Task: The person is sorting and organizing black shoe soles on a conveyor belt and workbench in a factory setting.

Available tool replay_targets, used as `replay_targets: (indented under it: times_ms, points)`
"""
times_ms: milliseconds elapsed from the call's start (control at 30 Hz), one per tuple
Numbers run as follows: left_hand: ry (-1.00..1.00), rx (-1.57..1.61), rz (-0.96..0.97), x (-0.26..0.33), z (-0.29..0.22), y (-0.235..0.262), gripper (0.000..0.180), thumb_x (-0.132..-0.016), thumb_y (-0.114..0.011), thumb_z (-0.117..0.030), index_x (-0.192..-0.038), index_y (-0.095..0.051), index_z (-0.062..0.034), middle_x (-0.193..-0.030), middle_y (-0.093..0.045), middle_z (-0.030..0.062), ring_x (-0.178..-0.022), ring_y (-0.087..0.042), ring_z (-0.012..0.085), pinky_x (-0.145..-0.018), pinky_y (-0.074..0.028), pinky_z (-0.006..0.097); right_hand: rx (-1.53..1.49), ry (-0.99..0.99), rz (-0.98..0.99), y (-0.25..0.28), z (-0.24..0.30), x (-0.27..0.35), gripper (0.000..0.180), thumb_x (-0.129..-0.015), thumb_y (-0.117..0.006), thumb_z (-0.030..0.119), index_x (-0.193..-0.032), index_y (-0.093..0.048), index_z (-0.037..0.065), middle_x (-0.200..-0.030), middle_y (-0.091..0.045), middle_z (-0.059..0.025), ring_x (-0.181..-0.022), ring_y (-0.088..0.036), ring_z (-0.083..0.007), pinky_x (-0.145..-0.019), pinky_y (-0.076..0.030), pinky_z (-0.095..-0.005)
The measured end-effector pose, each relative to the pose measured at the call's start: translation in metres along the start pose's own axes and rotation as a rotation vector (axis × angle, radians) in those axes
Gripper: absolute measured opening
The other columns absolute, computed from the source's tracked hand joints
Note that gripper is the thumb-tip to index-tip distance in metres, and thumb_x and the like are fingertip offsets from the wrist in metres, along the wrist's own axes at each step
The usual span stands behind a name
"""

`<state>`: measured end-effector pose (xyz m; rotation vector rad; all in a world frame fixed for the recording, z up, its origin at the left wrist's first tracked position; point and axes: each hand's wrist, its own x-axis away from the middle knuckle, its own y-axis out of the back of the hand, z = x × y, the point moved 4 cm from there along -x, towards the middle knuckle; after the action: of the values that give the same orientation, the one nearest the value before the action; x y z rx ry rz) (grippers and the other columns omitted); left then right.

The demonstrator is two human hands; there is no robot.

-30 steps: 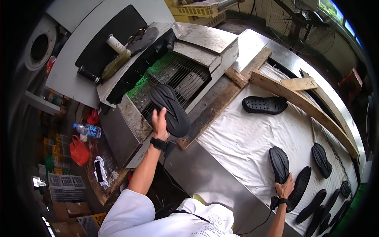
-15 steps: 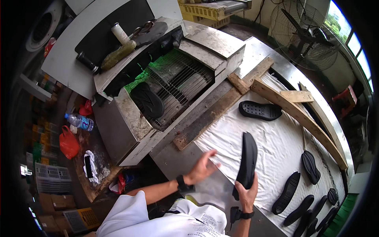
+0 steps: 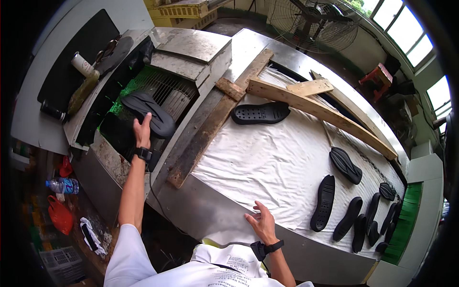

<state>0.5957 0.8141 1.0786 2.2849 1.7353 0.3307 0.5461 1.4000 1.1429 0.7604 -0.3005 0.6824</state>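
Up at the machine's mesh, the left hand [image 3: 142, 130] grips a dark shoe sole [image 3: 148, 114], long axis running up-left; the right hand [image 3: 262, 223] rests spread, empty, on the counter [image 3: 287, 248].

- The left hand [image 3: 142, 130] reaches out to the far left and lies on a shoe sole [image 3: 148, 115] that rests on a wire grate [image 3: 168, 91] inside the machine [image 3: 191, 45].
- The right hand [image 3: 262, 224] rests flat on the near edge of the cloth [image 3: 267, 162] covering the table [image 3: 210, 210], right of the machine.
- A plank [image 3: 210, 124] lies along the left edge of the cloth, between it and the grate.
- One sole [image 3: 260, 113] lies alone on the far part of the cloth, just near a long beam [image 3: 320, 111].
- A row of soles [image 3: 354, 217] lies at the right end of the cloth, well apart from the right hand.
- A fan [image 3: 313, 21] stands behind the table.
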Motion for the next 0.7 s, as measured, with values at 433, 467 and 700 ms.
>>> replay_targets:
  times_ms: [433,467,700]
  points:
    - [-0.613,-0.304,0.737,0.221,-0.079,-0.298,0.066,-0.08,-0.076,-0.015,-0.138,-0.048,0.0022,-0.142,-0.044,0.0221,-0.136,-0.041,0.0394,-0.115,-0.035,0.045,-0.068,-0.213,0.028,0.016,-0.046,-0.007,0.057,-0.086,-0.078,0.029,-0.134,-0.059,0.003,-0.107,-0.073,-0.0131,-0.085,-0.072,-0.0223,-0.075,-0.057,-0.0345]
    - [-0.616,-0.35,0.763,0.225,-0.076,-0.325,0.07,-0.08,-0.076,-0.016,-0.14,-0.045,0.002,-0.144,-0.041,0.0228,-0.138,-0.037,0.0402,-0.116,-0.033,0.045,-0.082,-0.229,0.019,0.02,-0.049,-0.006,0.057,-0.086,-0.078,0.029,-0.134,-0.059,0.003,-0.106,-0.073,-0.0131,-0.085,-0.072,-0.0224,-0.075,-0.057,-0.0343]
    - [-0.746,-0.947,0.856,0.209,-0.048,-0.429,0.082,-0.083,-0.064,-0.003,-0.157,-0.029,-0.0101,-0.159,-0.026,0.0243,-0.151,-0.019,0.0404,-0.122,-0.012,0.059,-0.087,-0.353,-0.062,0.051,-0.09,0.007,0.051,-0.086,-0.079,0.023,-0.128,-0.062,0.0,-0.102,-0.074,-0.0146,-0.084,-0.073,-0.0227,-0.073,-0.058,-0.0333]
